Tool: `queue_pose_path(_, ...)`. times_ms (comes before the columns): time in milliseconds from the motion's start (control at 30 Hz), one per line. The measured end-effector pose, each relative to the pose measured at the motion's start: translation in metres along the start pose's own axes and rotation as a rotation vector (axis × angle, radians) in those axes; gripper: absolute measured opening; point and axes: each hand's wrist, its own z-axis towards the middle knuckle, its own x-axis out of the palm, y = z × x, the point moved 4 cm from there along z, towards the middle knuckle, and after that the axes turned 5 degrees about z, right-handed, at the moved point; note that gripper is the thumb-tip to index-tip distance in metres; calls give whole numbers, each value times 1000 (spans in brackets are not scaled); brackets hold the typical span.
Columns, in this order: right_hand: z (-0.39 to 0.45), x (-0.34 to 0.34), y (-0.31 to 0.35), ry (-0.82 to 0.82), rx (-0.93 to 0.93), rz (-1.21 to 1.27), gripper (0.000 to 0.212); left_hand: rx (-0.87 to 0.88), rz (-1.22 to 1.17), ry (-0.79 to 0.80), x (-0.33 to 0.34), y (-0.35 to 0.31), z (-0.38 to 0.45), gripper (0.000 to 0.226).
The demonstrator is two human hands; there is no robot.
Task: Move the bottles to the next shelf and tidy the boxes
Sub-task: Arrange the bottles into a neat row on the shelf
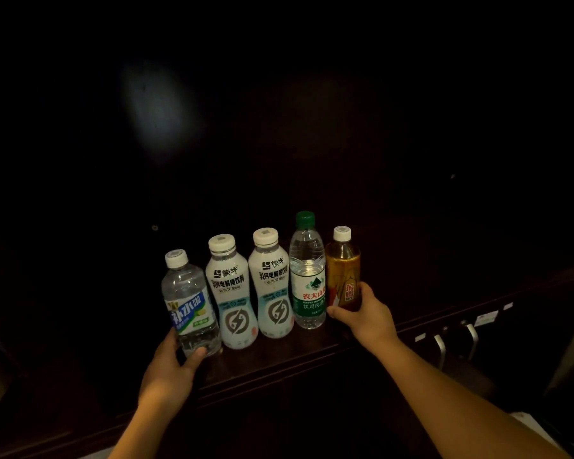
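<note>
Where the dark wooden shelf (279, 366) meets its front edge, 5 bottles stand upright in 1 row, close together and running roughly along that edge. From left to right the row consists of: a clear bottle with a blue label (189, 304) and white cap; 2 identical white bottles, the left white bottle (231, 293) and the right white bottle (272, 284), each with a white cap and a grey lightning emblem; a clear water bottle (307, 273) with a green cap and green-and-white label; and an amber bottle (343, 270) with a white cap and red label.

The left hand (169, 369) is wrapped around the lower part of the blue-label bottle at the left end of the row, thumb across the front near the base and the other fingers hidden behind it. The right hand (365, 314) is closed around the lower part of the amber bottle at the right end, thumb at the front, fingers on the far side. Whether either gripped bottle rests on the shelf or is lifted clear cannot be told.

The 3 middle bottles are untouched. Beyond the right end of the shelf, 2 metal handles (454, 342) and small white labels (486, 318) show on a dark surface. The background is too dark to read.
</note>
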Motion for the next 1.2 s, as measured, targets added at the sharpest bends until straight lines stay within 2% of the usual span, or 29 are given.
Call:
queue_pose_path(367, -6, -3, 5, 84, 49, -35, 75, -5, -110, 64, -2, -3, 0, 80)
queue_pose_path(500, -15, -8, 11, -3, 48, -117, 79, 4, -136, 54, -11, -6, -7, 89)
queue_pose_path(567, -22, -14, 24, -70, 51, -182, 69, -5, 32, 2, -22, -6, -13, 84)
queue_pose_path(633, -29, -19, 39, -134, 59, -287, 64, 58, 216, -57, -38, -11, -22, 74)
queue_pose_path(700, -38, -23, 57, -202, 34, -373, 57, 199, 332, -82, -54, -24, -33, 59)
queue_pose_path(800, -58, -19, 90, -235, -45, -359, 29, 392, 442, -113, -85, -44, -49, 45)
queue_pose_path(1000, -124, 16, 152, -192, -145, -368, 35, 506, 466, -168, -174, -45, -75, 36)
queue_pose_path(1200, -199, 83, 213, -72, -148, -383, 31, 529, 449, -220, -276, 14, -102, 32)
